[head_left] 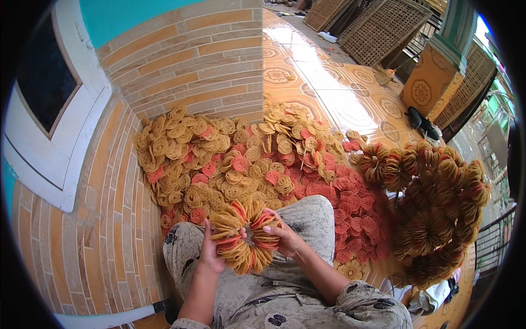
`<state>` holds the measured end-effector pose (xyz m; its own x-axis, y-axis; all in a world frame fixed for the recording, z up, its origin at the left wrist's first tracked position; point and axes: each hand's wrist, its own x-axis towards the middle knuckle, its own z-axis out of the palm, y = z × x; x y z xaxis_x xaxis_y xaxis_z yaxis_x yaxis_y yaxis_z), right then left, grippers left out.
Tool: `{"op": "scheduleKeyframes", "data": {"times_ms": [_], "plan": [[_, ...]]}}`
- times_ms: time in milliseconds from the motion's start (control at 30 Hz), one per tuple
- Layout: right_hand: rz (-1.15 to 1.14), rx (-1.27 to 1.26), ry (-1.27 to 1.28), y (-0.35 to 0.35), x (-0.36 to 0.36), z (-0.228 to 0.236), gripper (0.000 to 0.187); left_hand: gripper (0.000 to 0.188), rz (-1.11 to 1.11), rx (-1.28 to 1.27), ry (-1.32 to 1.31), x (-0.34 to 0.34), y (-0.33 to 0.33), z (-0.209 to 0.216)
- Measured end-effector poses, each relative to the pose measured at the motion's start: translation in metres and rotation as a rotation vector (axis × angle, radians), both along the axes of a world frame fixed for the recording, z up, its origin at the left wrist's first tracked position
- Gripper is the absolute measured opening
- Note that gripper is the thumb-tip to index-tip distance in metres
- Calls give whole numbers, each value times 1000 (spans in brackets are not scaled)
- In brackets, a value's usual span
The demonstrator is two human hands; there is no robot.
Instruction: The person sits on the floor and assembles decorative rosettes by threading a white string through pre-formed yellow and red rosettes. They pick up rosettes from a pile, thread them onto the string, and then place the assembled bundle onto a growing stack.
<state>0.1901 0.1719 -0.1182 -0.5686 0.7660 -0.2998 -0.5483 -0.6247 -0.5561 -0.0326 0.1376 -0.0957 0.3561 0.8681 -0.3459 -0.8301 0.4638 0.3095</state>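
Over my lap I hold up a ring of crackers (244, 262), made of thin lacy yellow-brown discs with some orange-red ones, packed edge to edge around a small open centre. My left hand (210, 251) grips its left side, the thumb up along the outside and fingertips showing in the centre. On the right side, my right hand (286, 237) is closed around the ring, its thumb lying over the discs. Past my knees spreads a big heap of loose yellow crackers (219, 186) with red ones mixed in. Mostly red crackers (356, 219) lie at its right.
To the right stands a tall stack of finished-looking cracker rings (438, 208). A brick-patterned wall (192, 60) and a white-framed door (71, 109) close off the left. Beyond the tiled floor (329, 82) are woven bamboo racks (383, 33), a tiled pillar (430, 82) and dark shoes (422, 123).
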Motion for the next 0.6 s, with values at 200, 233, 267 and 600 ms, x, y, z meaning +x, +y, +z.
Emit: {"op": "scheduleKeyframes", "data": {"times_ms": [200,233,267,600], "plan": [[-100,-9,94,-8,30,-3,70,72,-7,59,-137,24,2,-8],[-102,-17,115,-9,31,-4,67,71,20,63,-143,31,2,-7],[-172,-85,105,-10,30,-3,68,71,37,101,-175,37,2,-5],[-219,547,-854,-12,98,74,78,61,-72,-33,24,69,1,1]]}}
